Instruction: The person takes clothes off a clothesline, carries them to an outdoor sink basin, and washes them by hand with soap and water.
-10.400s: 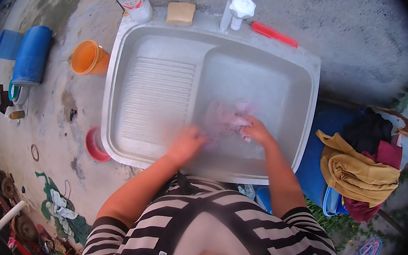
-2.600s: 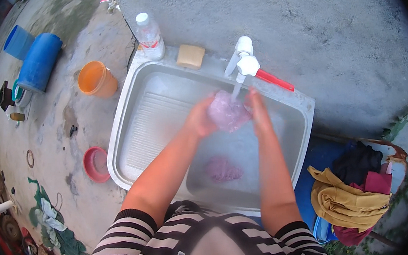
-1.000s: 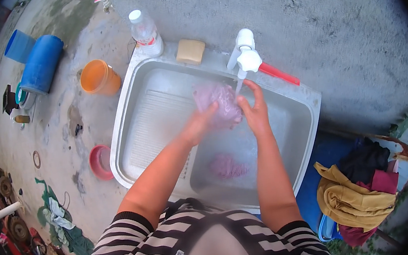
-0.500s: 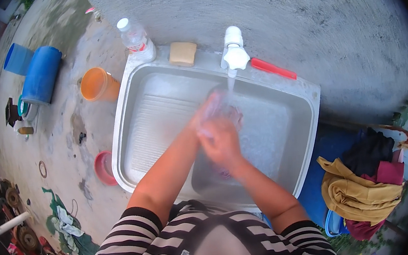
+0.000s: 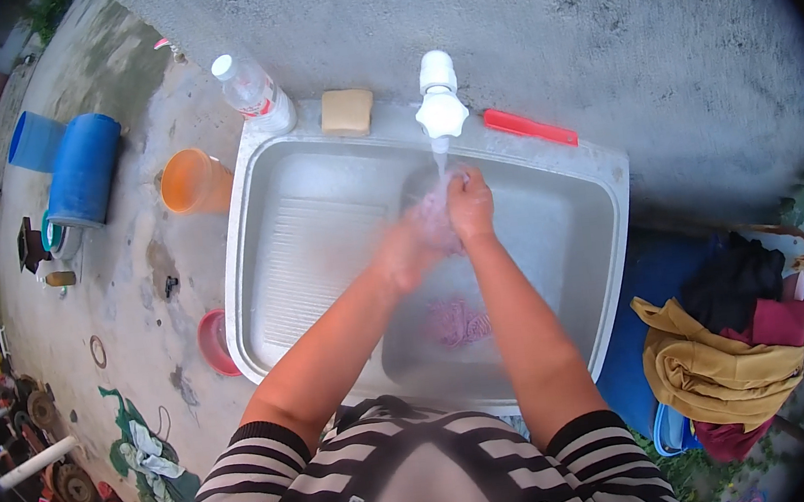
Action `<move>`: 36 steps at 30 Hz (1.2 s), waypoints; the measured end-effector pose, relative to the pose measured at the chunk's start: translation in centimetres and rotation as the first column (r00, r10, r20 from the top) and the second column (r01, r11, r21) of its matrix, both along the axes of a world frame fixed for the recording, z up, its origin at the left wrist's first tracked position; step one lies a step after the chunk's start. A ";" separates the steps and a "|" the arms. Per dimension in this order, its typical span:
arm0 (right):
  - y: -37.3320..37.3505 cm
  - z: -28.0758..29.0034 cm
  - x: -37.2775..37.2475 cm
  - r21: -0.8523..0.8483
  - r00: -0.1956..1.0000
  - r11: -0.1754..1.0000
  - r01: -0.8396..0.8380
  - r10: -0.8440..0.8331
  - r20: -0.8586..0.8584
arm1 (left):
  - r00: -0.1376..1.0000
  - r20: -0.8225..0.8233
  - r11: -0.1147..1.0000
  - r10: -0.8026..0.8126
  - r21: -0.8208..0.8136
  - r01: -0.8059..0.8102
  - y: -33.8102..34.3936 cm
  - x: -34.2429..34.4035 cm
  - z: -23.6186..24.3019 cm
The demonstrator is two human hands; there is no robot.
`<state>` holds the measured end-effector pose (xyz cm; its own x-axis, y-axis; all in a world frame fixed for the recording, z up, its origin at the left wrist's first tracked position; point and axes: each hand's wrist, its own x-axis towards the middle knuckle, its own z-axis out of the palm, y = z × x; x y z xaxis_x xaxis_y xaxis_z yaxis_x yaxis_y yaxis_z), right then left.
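Note:
Under the white tap (image 5: 441, 113) a stream of water runs onto a wet, pale pink cloth-like piece (image 5: 436, 225) over the grey sink (image 5: 559, 233). My right hand (image 5: 471, 205) is closed on the upper part of it, right beneath the spout. Beside its lower left side is my left hand (image 5: 404, 253), smeared by motion, so its fingers cannot be made out. A pink stringy bundle (image 5: 460, 324) lies on the basin floor below my hands.
Along the sink's back ledge are a clear bottle (image 5: 257, 94) with a white cap, a tan soap block (image 5: 347, 113) and a red brush-like thing (image 5: 530, 127). An orange bucket (image 5: 194, 182) stands to the left. Clothes (image 5: 721, 353) are heaped at the right.
My right hand has moved up and away from me, to under the spout. My left hand has drawn back toward me. The pink bundle in the basin now shows more fully.

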<state>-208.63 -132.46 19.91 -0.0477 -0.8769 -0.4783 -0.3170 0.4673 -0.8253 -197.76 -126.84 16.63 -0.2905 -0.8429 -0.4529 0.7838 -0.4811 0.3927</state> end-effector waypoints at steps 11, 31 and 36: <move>0.5 -4.0 -0.5 0.192 0.829 0.969 -0.156 0.023 0.558 | 0.887 0.451 0.985 -0.101 -0.078 0.152 1.7 4.5 -2.2; 8.6 -0.3 3.8 -0.850 0.788 0.274 -0.449 0.571 -0.232 | 0.969 0.226 0.917 -0.100 -0.356 0.178 -0.3 4.4 -0.7; 2.0 -1.7 1.1 -0.513 0.782 0.609 -0.605 0.335 -0.525 | 0.986 0.167 1.000 0.027 -0.005 -0.027 0.3 0.2 0.2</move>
<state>-207.53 -130.42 18.20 0.4226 -0.8937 0.1505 -0.6525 -0.4153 -0.6338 -197.55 -126.52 16.87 -0.1882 -0.8506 -0.4910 0.7196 -0.4596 0.5205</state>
